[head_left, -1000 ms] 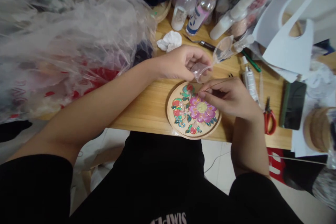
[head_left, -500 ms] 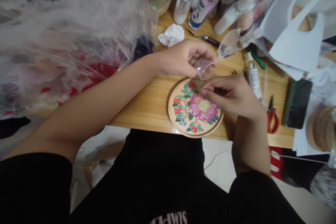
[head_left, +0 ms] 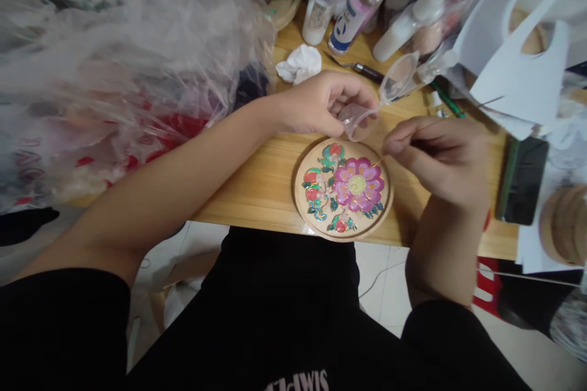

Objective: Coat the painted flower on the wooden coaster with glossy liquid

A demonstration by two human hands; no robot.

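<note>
My left hand (head_left: 337,101) is closed round a small clear plastic cup (head_left: 360,122), tilted above the far rim of a round wooden plaque. Thumb and fingertips grip the cup's wall. In my right hand (head_left: 440,156), partly blurred, a thin stick (head_left: 488,102) is pinched; its lower tip hovers at the right side of the pink flower. The plaque (head_left: 300,204) lies at the table's front edge. On it are a glossy pink flower (head_left: 359,185) with a yellow centre, red fruits (head_left: 313,177) and green-blue leaves, all outlined in gold.
Behind my hands are a crumpled tissue (head_left: 300,63), a dark-handled tool (head_left: 367,71), a clear oval plastic piece (head_left: 398,78) and several bottles (head_left: 360,6). A phone (head_left: 523,180) lies to the right. Plastic bags (head_left: 137,61) fill the left side.
My right hand has moved right, off the plaque, with the thin stick, uncovering the pink flower. The left hand and its cup stay nearly in place.
</note>
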